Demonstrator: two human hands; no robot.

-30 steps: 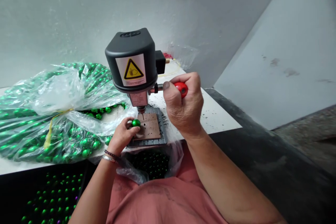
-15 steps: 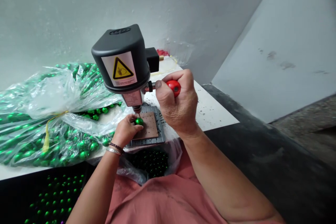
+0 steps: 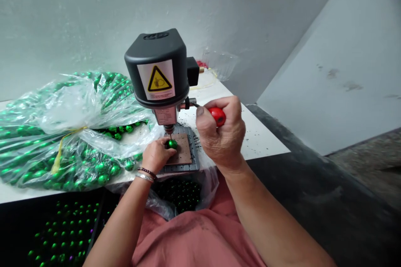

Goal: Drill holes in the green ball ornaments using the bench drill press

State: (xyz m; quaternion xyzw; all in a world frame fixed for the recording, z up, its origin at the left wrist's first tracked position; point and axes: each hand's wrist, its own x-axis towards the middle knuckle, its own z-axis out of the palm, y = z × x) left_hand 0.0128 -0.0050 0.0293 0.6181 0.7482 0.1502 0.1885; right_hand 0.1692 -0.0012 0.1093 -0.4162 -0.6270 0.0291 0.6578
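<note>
Left hand (image 3: 155, 156): we see it pinching a green ball (image 3: 172, 144) between thumb and fingers, the ball at the fingertips. Right hand (image 3: 222, 131): we find it closed in a fist around a red knob (image 3: 217, 117) at the end of the lever (image 3: 194, 104) on the right side of the machine.

Position of ball: we locate it over the brown board (image 3: 184, 152), directly beneath the drill bit (image 3: 171, 137). The bit's tip meets the top of the ball in our line of sight; whether it has entered the surface, we cannot tell.

Machine: we note a black motor housing (image 3: 158, 50) with a yellow warning triangle (image 3: 159, 79) on its front label. The brown board lies on a grey base (image 3: 194, 156), which stands near the front edge of a white table (image 3: 263, 139). We count many dark specks scattered on the table to the right.

Surroundings: to the left we have a large clear plastic bag (image 3: 67, 110) full of green beads (image 3: 102, 179), gathered with a yellow tie (image 3: 59, 154). Below the table edge, between the forearms, we see an open plastic liner (image 3: 212, 181) containing dark green balls (image 3: 180, 194). At lower left, more green balls (image 3: 64, 233) show against black.
</note>
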